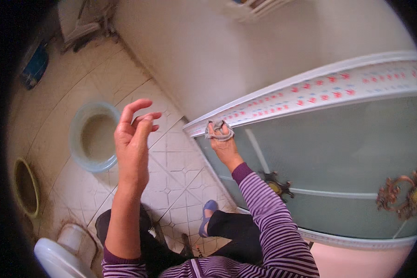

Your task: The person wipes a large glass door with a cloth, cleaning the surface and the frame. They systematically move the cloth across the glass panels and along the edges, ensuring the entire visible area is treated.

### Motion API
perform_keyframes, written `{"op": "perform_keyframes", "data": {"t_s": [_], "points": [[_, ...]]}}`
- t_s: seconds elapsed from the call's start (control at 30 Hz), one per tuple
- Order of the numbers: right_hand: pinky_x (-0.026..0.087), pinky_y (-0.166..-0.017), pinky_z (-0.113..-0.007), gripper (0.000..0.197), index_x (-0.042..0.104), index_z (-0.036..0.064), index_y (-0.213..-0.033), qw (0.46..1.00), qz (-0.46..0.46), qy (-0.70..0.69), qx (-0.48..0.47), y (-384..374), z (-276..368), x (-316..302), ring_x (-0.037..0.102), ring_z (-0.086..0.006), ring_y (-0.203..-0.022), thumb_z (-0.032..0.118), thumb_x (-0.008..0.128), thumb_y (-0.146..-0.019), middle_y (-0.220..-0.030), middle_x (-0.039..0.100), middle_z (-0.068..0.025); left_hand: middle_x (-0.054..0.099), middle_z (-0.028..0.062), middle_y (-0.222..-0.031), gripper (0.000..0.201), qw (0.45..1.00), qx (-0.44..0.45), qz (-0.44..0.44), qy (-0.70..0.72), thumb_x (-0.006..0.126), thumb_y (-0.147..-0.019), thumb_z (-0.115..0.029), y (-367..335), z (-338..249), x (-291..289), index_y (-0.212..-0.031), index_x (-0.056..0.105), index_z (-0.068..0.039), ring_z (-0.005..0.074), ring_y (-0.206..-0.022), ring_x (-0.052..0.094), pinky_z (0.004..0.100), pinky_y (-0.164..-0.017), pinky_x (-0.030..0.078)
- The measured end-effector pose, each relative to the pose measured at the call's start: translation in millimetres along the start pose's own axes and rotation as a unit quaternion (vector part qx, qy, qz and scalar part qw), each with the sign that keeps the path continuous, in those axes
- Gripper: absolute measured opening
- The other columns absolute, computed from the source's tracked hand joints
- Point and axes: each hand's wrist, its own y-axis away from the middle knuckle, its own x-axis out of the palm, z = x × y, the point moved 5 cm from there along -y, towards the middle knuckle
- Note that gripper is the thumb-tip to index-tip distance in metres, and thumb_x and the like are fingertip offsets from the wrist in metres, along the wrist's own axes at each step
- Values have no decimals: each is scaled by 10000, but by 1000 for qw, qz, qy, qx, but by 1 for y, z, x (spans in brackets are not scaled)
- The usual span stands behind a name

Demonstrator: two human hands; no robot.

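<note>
My right hand [225,149] grips a crumpled grey cloth [221,137], its fingers partly wrapped in it. The cloth lies against the left end of a white top rail [301,95] printed with red and blue marks. Below that rail are greenish frosted glass panels [329,139]. Over the tiled floor, my left hand [133,143] is raised with its fingers bent but apart, holding nothing. Seen from above, it overlaps the right edge of a pale blue basin [78,143] on the floor.
Ornate bronze-coloured handles [405,192] stick out from the glass. A yellow-green rimmed tub [34,185] and a white toilet [62,259] stand at left. A blue container [35,67] is farther back. A plain wall [208,51] rises behind the rail.
</note>
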Motion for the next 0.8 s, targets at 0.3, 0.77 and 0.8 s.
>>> {"op": "perform_keyframes", "data": {"t_s": [0.3,0.77,0.8], "points": [[321,-980,-509,554,552,182,-1304,923,-268,135,241,75,-197,-280,361,-268,-1342,87,647,-767,-1437,440,-66,581,55,-1113,285,997,8,67,25,510,-905,-153,14,2,37,-1166,551,-45,153,-1000,589,297,-830,439],[287,-1078,-553,517,470,64,-1369,881,-164,312,317,58,-187,-240,274,-280,-1408,122,532,-859,-1526,300,-107,589,59,-1036,270,993,-24,112,-33,511,-888,-121,18,41,77,-1143,553,-45,151,-954,591,292,-786,459],[319,-1060,-545,521,469,63,-1370,885,-131,331,301,60,-167,-212,299,-269,-1396,121,542,-857,-1523,304,-104,590,59,-1028,270,993,-28,114,-34,510,-887,-120,18,45,78,-1142,554,-44,150,-949,592,291,-782,459]]}}
